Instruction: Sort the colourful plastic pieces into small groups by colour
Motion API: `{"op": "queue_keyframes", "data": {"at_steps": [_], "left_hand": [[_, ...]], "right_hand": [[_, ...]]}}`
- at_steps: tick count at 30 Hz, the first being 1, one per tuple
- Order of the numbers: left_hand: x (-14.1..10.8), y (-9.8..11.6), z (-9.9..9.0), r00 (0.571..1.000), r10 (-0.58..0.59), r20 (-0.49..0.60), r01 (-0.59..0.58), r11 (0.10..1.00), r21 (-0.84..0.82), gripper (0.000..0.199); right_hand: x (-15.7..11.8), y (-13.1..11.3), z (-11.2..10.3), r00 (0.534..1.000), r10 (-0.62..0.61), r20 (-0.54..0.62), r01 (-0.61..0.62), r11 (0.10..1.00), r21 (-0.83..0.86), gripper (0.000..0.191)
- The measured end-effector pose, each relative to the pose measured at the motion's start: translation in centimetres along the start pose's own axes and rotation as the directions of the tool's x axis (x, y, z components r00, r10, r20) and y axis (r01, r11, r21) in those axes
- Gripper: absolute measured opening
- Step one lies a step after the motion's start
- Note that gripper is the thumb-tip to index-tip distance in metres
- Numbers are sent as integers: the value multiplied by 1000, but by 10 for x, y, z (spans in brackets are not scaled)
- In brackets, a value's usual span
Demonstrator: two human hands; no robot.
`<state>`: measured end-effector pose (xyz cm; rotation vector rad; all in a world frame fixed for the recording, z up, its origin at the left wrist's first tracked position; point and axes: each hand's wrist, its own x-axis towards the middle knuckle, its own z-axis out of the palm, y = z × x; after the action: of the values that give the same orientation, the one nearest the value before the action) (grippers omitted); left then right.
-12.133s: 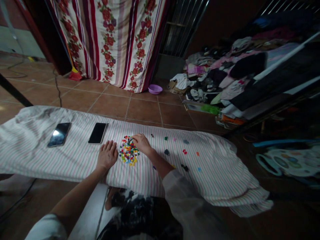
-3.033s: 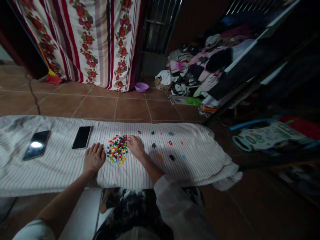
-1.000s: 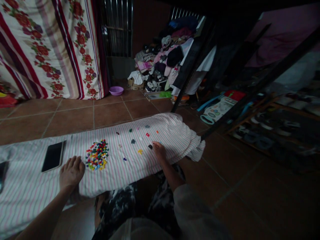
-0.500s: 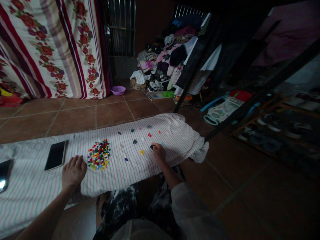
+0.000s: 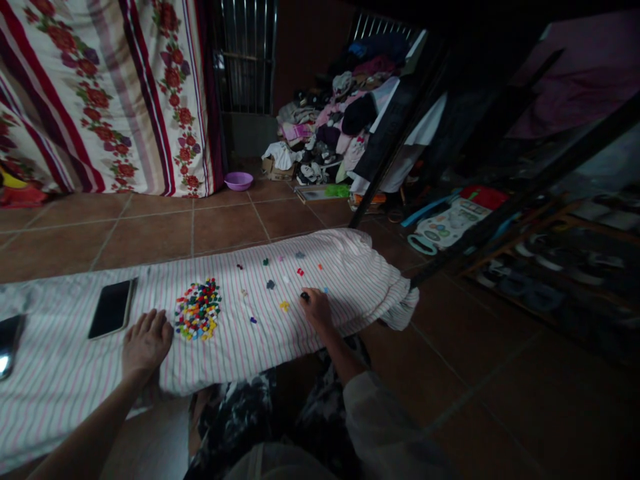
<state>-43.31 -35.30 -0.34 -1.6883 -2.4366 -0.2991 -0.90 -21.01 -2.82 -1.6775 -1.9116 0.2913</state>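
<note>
My left hand (image 5: 147, 343) lies flat on the striped cloth (image 5: 350, 280), fingers apart, just left of a round pile of small multicoloured plastic pieces (image 5: 197, 309). My right hand (image 5: 316, 309) rests further right, its fingertips curled against a small black piece (image 5: 304, 297). I cannot tell whether that piece is gripped. Several loose coloured pieces (image 5: 280, 279) lie scattered beyond it. A black smartphone (image 5: 111, 309) sits left of the pile, and a second phone (image 5: 7, 345) lies at the left edge.
A floral striped curtain (image 5: 100, 100) hangs beyond the tiled floor (image 5: 225, 227). A purple plastic basin (image 5: 239, 181) stands at its foot, near a heap of clothes (image 5: 325, 127). A dark metal bar (image 5: 480, 233) slants across the right side.
My right hand has shifted slightly left, onto the black piece. The view has swung a little since the earlier frames. My left hand and the pile stay in place.
</note>
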Motion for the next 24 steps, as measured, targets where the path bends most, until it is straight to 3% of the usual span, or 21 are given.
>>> {"op": "queue_keyframes", "data": {"at_steps": [13, 24], "left_hand": [[0, -1, 1, 999, 22, -30, -22, 1000, 12, 53], [0, 0, -1, 1000, 12, -14, -12, 1000, -22, 53]], "right_hand": [[-2, 3, 2, 998, -63, -21, 64, 996, 58, 30], [-3, 4, 8, 999, -17, -46, 18, 1000, 9, 31]]}}
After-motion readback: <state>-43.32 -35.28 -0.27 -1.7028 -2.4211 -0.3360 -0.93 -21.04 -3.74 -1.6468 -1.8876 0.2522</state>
